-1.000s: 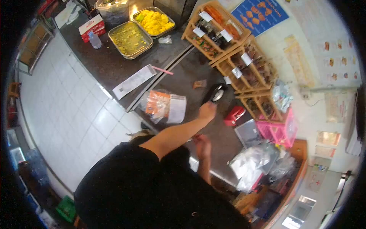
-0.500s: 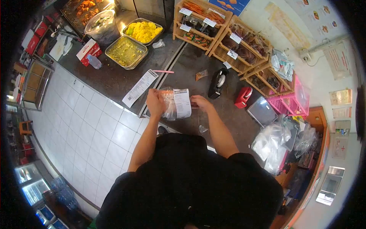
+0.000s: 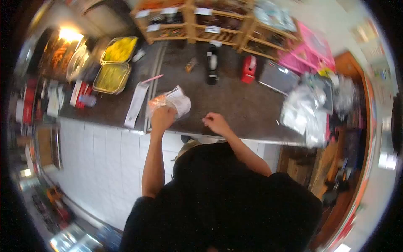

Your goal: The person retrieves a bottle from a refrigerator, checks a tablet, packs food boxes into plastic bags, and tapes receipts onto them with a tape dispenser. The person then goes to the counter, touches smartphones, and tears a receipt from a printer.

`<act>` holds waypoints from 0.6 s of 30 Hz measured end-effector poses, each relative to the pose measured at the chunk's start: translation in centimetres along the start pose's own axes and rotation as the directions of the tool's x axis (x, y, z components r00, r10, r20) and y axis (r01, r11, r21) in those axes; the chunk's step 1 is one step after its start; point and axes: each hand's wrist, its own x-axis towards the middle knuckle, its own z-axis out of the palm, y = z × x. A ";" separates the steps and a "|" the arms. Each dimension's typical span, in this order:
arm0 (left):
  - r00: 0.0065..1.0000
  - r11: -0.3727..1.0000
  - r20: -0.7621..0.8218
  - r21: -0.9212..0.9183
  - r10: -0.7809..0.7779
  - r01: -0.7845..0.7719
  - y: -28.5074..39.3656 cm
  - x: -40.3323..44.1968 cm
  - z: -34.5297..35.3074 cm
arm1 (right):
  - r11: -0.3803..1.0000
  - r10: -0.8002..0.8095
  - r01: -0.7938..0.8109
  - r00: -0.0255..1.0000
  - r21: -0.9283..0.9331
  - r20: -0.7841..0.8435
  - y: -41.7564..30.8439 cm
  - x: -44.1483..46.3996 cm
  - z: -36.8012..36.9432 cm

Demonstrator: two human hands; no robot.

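Observation:
My left hand [image 3: 163,117] is closed on a clear plastic bag [image 3: 157,102] with orange print, just above the dark counter [image 3: 235,105]. A printed white receipt [image 3: 179,103] is on the bag's right side, curling at its edges. My right hand [image 3: 217,124] is apart from the bag, near the counter's front edge, with its fingers pinched together; what they hold, if anything, is too small to make out. A long white receipt [image 3: 137,105] lies left of the bag, with a pink stick [image 3: 152,79] at its top end.
A black tape dispenser [image 3: 213,67], a red dispenser [image 3: 248,70] and a dark flat device [image 3: 279,78] stand on the counter. Metal trays of yellow food [image 3: 120,49] are at the back left. Plastic bags [image 3: 304,105] pile up at the right, below a pink basket [image 3: 308,52].
My right hand has let go of the bag and receipt and drawn back from them. The left hand keeps hold of the bag, now tilted. The camera view has turned.

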 end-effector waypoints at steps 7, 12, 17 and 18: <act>0.830 0.855 0.277 0.051 0.485 -0.517 22.5 -6.8 -2.4 | 0.907 -0.398 0.417 0.894 0.060 -0.204 -8.1 -15.0 -8.8; 0.654 0.702 0.268 -0.163 0.707 -0.693 37.8 -11.9 -0.2 | 0.954 -0.286 0.275 0.730 -0.116 -0.621 -5.2 -24.7 -18.4; 0.651 0.689 0.322 -0.573 0.687 -0.444 42.7 -13.8 4.6 | 0.978 -0.032 -0.174 0.431 -0.117 -0.902 7.1 -37.3 -32.8; 0.665 0.704 0.326 -0.560 0.672 -0.437 42.2 -13.9 5.6 | 0.948 -0.192 -0.159 0.406 -0.276 -0.894 9.4 -40.4 -36.5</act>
